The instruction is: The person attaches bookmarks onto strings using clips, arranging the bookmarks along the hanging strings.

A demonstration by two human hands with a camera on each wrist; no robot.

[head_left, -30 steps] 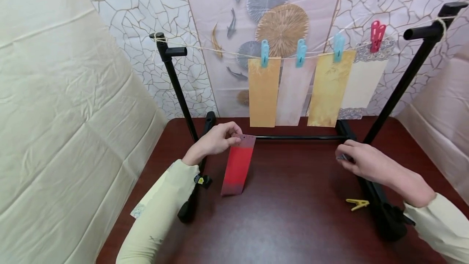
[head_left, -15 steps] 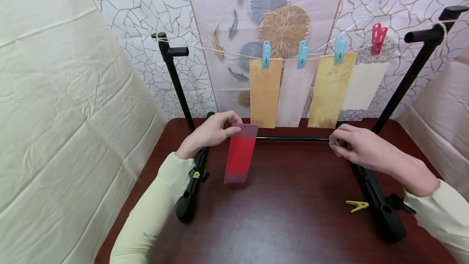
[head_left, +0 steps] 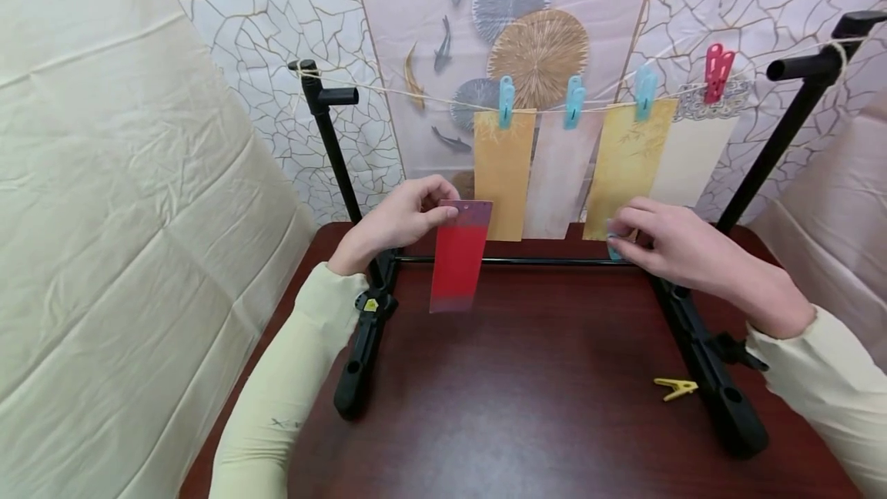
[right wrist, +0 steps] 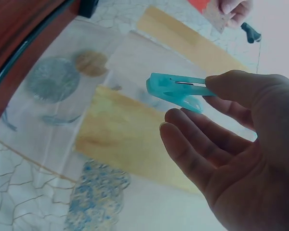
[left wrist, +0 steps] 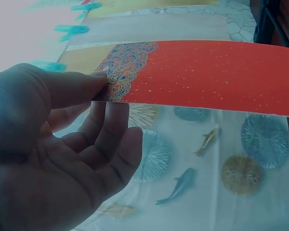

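My left hand (head_left: 405, 218) pinches the top corner of a red paper strip (head_left: 459, 264), which hangs down above the table. A patterned band crosses its pinched end, and gold flecks dot the red in the left wrist view. Between thumb and fingers, my right hand (head_left: 668, 241) holds a light blue clothespin (right wrist: 176, 90) by its handle end. To the right of the red strip, an orange strip (head_left: 503, 175), a pale pink strip (head_left: 560, 175) and a yellow strip (head_left: 627, 168) hang from a string under blue clothespins. A white strip (head_left: 696, 160) hangs from a red clothespin (head_left: 718, 74).
The string (head_left: 409, 96) runs between two black posts (head_left: 336, 164) of a stand on the dark red table (head_left: 527, 406). A low crossbar (head_left: 540, 261) joins the stand's feet. A yellow clothespin (head_left: 675, 388) lies beside the right foot (head_left: 728, 406).
My left hand has risen with the red strip, whose lower end has lifted from near the table. My right hand has moved up and left with the blue clothespin.
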